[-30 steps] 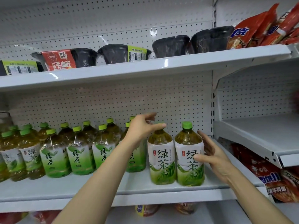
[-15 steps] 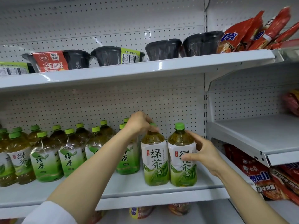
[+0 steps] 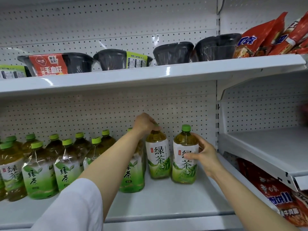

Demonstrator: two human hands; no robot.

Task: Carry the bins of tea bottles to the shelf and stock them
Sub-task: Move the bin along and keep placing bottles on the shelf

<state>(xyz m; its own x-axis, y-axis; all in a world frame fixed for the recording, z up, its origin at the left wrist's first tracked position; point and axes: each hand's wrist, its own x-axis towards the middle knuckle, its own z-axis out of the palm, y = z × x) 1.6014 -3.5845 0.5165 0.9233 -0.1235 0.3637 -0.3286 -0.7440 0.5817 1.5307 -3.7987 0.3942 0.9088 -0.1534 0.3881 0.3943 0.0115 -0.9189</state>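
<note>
Nearest the camera: white sleeve (image 3: pixel 73 207) on the left forearm, bare right forearm lower right. Both reach onto the white metal middle shelf (image 3: pixel 166 204).

Right hand (image 3: pixel 204 157): fingers and thumb wrapped round the labelled belly of the right-hand clear plastic green-tea bottle with green cap (image 3: pixel 184 157). Bottle stands upright on the shelf.

Left hand (image 3: pixel 145 123): curled down over the cap and neck of the neighbouring clear plastic green-tea bottle with white-and-green label (image 3: pixel 158 155), cap mostly hidden under the fingers. The two bottles stand just beside each other, possibly touching.

Left of these: row of matching green-capped tea bottles (image 3: pixel 40 170), several deep, toward the pegboard back panel (image 3: pixel 100 110).

Handling, judged: bottles look full, so fairly heavy; walls thin and likely to give slightly under squeeze; film label probably slick. Best hold is mid-body or the stiff neck below the cap.

Farther up: black plastic bowls (image 3: pixel 173 53) and red snack bags (image 3: pixel 270 37) on the upper shelf.
</note>
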